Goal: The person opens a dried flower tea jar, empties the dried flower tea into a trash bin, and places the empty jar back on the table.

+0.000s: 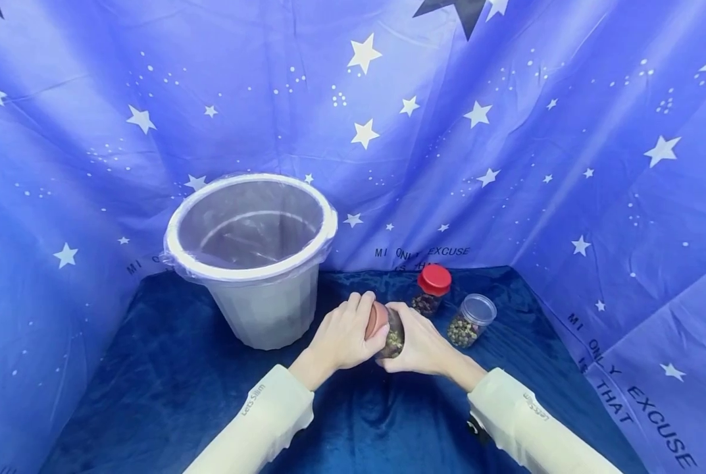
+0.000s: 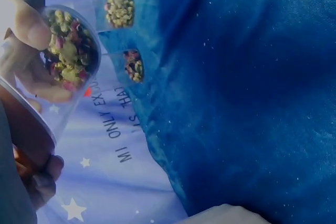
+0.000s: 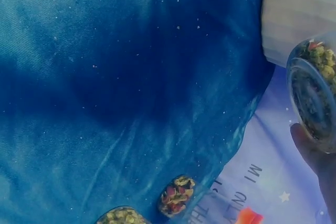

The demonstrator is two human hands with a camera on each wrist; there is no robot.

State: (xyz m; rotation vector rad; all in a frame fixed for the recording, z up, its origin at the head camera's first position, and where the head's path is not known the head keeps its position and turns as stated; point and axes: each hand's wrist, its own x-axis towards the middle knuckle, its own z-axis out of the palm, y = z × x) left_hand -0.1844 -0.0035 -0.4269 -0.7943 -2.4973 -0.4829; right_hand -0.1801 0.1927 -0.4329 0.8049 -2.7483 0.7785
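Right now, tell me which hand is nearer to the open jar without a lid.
Right. The right hand, holding the jar between both hands, sits just left of the open jar; the left hand, gripping the brown lid, lies farther left.

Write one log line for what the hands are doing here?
left hand: grips jar lid | right hand: holds jar | bin: left | two jars: right

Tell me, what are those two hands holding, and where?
One jar of dried bits: left hand grips its reddish lid, right hand its clear body.
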